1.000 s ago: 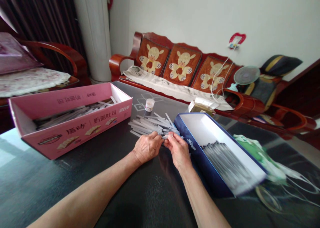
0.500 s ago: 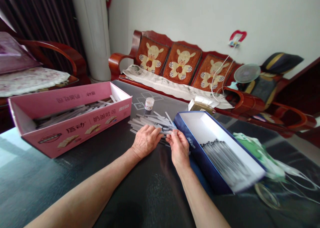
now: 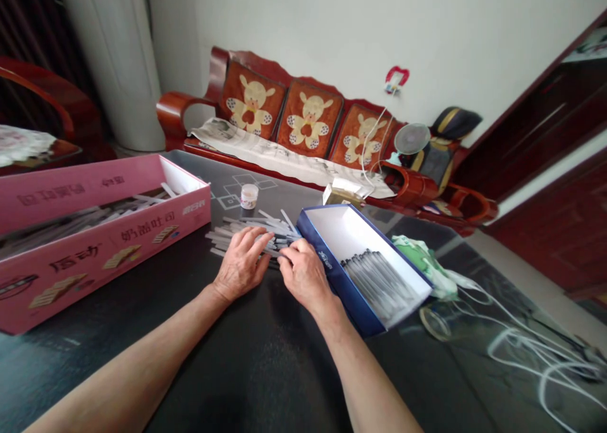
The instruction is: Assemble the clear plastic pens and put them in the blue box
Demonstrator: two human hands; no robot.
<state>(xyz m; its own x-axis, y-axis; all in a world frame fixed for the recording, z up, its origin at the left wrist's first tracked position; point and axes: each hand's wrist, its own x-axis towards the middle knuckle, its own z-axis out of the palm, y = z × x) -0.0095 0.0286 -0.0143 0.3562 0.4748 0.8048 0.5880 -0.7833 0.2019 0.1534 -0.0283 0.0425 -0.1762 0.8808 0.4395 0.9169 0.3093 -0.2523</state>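
Observation:
A loose pile of narrow pale plastic strips (image 3: 246,229) lies on the dark table top (image 3: 246,370). My left hand (image 3: 241,262) rests on the pile's near edge with its fingers spread. My right hand (image 3: 301,272) is curled at the pile's right end, with strip ends at its fingertips. It stands just left of an open blue box with a white inside (image 3: 342,287). Inside that box, a neat row of grey-white strips (image 3: 374,281) lies side by side. Left of my hands, an open pink snack carton (image 3: 109,256) holds more strips (image 3: 80,218).
A small white-lidded jar (image 3: 249,196) stands behind the pile, and a small cardboard packet (image 3: 344,193) sits beyond the blue box. Right of the box are a green-and-white cloth (image 3: 420,259) and loose white cable (image 3: 521,351). A wooden sofa (image 3: 303,126) stands behind the table.
The whole scene has shifted left and looks smaller as my head turned. My left hand has moved onto the pile, and my right hand has curled over the strips.

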